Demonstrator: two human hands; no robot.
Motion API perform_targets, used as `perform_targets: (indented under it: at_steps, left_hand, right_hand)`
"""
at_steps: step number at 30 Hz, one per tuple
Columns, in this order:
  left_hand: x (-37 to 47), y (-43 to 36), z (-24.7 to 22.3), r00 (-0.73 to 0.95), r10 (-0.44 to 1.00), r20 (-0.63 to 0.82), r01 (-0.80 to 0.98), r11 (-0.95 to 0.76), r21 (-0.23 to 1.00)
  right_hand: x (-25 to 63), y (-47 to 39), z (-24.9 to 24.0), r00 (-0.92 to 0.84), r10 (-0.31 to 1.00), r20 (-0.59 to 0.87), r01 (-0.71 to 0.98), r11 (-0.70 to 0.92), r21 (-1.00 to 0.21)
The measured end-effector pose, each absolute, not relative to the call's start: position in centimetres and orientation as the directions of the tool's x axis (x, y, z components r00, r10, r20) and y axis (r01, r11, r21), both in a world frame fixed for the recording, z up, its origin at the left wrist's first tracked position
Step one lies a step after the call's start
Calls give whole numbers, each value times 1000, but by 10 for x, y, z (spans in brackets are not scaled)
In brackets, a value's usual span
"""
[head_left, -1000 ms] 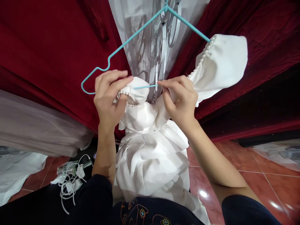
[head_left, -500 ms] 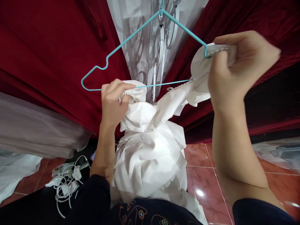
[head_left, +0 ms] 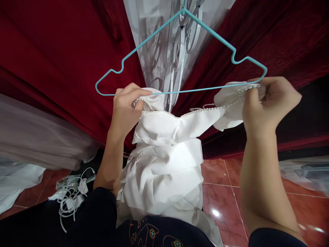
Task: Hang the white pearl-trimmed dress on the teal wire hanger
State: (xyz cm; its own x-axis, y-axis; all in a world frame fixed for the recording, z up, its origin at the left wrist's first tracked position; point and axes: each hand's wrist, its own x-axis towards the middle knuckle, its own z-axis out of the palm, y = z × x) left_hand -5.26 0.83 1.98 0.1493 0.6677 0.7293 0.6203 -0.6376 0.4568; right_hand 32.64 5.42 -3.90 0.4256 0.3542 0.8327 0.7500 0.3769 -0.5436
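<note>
A white dress (head_left: 164, 171) with a pearl-beaded neckline hangs down in front of me, its top stretched between my two hands. My left hand (head_left: 128, 108) is closed on the beaded edge at the left, fingers over the bottom bar of a light-blue hanger (head_left: 203, 90). At the right, my right hand (head_left: 269, 99) pinches the other end of the beaded edge, just under the hanger's right corner. Both hanger corners show outside the dress. The hanger's hook runs out of view at the top.
Dark red curtains (head_left: 51, 44) hang on both sides, with a white ornamented panel (head_left: 164, 44) between them. Tangled white cables (head_left: 70, 202) lie on a black surface at lower left. Reddish tiles (head_left: 218, 195) cover the floor. Pale sheer fabric (head_left: 38, 133) hangs at the left.
My right hand has moved down and right, drawing the dress's right side off the hanger's right shoulder, so the right corner now shows. The left hand keeps its hold.
</note>
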Motion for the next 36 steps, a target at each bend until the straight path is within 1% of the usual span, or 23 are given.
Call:
perform_targets:
  at_steps: [2,4,7,10,11,12,13,14,15,16,17,18,19,21,23,24,26,29,31,33,34,35,36]
  left_hand:
    - [-50,10,19,140,684,716,593,-637,492]
    - [-48,10,19,151,696,702,554,-648,523]
    - [-46,8,20,162,708,688,549,-643,533]
    - [-44,6,18,141,691,709,602,-629,492]
    - [-44,6,16,139,683,717,607,-631,483]
    - [-43,7,15,143,677,722,600,-640,481]
    - [-43,8,13,157,670,726,583,-656,479]
    - [-42,9,11,173,662,730,566,-673,476]
    - [-41,10,10,184,652,736,558,-686,468]
    - [-40,11,8,189,641,744,560,-693,455]
    - [-39,12,7,193,629,753,567,-698,437]
    - [-38,12,5,200,613,764,574,-705,415]
    - [-38,12,3,205,593,778,581,-714,391]
    - [-36,10,-6,177,524,833,594,-732,334]
    - [-37,6,-20,53,407,912,628,-723,287]
    - [-40,4,-29,-45,355,934,649,-700,297]
    - [-49,3,-45,-239,310,920,659,-643,389]
    - [-75,12,-57,-415,357,837,610,-574,547]
    - [-96,25,-50,-490,341,802,576,-565,591]
    - [-114,39,-31,-538,283,794,561,-583,588]
    - [-121,45,-17,-522,268,810,573,-593,565]
    - [-125,51,-2,-464,236,854,598,-628,498]
    - [-127,57,13,-435,220,873,607,-645,465]
  right_hand:
    - [317,39,-45,369,214,904,711,562,-423]
    - [308,29,-45,373,57,926,672,672,-312]
    - [292,23,-37,369,-97,925,687,698,-201]
    - [270,16,-23,383,-196,903,709,689,-151]
    - [263,13,-18,370,-187,910,703,697,-143]
    - [255,9,-14,337,-127,933,687,711,-151]
    - [247,5,-9,273,-20,962,662,729,-172]
    - [240,2,-6,177,119,977,634,746,-206]
    - [234,0,-4,70,284,956,606,749,-267]
    - [229,-1,-2,-13,422,906,586,738,-335]
    - [224,0,-2,-56,508,859,572,722,-389]
    - [221,1,-3,-65,551,832,561,710,-426]
    - [218,3,-5,-52,559,827,553,706,-443]
    - [214,6,-10,4,512,859,545,719,-431]
    - [212,9,-15,54,455,889,545,733,-408]
    - [212,10,-16,65,440,895,546,735,-401]
    - [211,11,-18,73,436,897,551,732,-401]
    - [212,12,-18,76,452,889,552,723,-415]
    - [212,13,-18,79,455,887,548,723,-420]
    - [212,13,-19,77,450,890,548,726,-415]
    - [212,12,-19,74,451,889,548,727,-414]
    - [211,12,-19,75,452,889,546,727,-416]
    - [210,11,-20,78,458,886,541,726,-423]
